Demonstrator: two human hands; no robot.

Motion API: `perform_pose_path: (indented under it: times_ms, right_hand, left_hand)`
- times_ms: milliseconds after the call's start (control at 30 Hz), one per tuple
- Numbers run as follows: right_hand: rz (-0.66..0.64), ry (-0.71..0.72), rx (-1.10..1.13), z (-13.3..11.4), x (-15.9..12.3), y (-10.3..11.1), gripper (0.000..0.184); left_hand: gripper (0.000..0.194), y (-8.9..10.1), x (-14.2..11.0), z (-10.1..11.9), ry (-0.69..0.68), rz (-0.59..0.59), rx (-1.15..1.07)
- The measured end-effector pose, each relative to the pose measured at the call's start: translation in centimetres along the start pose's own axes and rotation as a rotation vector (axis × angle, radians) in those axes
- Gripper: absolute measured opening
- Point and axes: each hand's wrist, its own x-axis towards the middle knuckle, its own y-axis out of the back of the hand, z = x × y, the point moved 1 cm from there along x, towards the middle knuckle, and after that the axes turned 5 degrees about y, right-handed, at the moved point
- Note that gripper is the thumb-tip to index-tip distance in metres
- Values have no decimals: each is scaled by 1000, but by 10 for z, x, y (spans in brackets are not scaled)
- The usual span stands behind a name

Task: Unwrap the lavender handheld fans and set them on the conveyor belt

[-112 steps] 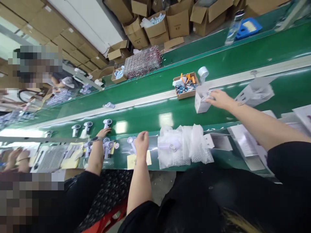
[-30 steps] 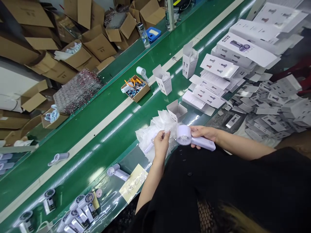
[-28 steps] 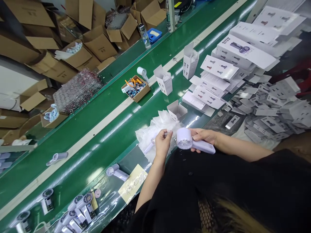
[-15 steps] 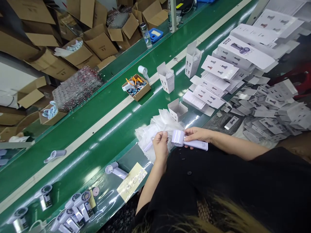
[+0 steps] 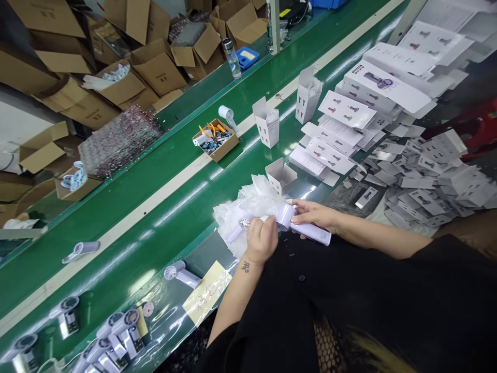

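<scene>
A lavender handheld fan (image 5: 310, 232) lies in my right hand (image 5: 316, 216), the fingers around it near the joint of head and handle. Its round head points left. My left hand (image 5: 262, 241) is closed just left of the fan head, pinching what looks like the edge of a thin clear plastic bag (image 5: 267, 206). Behind the hands a heap of translucent plastic bags (image 5: 229, 215) is spread on the bench. Another lavender fan (image 5: 244, 224) rests on that heap, partly hidden by my left hand.
An open white box (image 5: 281, 176) stands beyond the bags, with two filled boxes (image 5: 266, 124) farther back. Flattened printed boxes (image 5: 347, 110) pile up at right. More fans (image 5: 116, 336) sit at lower left near a handwritten note (image 5: 207, 292). A tool carton (image 5: 217, 142) stands on the green belt.
My left hand has moved right and a little down, closer to the fan head. The fan has tilted slightly, and my right fingers have stretched out over its head.
</scene>
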Motion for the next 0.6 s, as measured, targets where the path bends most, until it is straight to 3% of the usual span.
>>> perform_pose_path:
  times_ms: [67,133,300,467,600]
  right_hand:
    - [-9,-18,2,-3,-5,-2,51]
    - [2,-20,0,-3,-9,-3,45]
    - [29,-14,56,2,-11,-8,43]
    - [106,16,78,0,-19,-13,48]
    - [90,23,42,-6,-23,-17,60]
  left_hand:
    - [26,7,4,4,-95,-65,-2]
    - [26,13,5,10,-78,-111,-33]
    - [9,15,15,20,278,-130,-229]
    - [13,21,24,22,53,-150,-217]
    - [14,24,29,20,55,-116,-207]
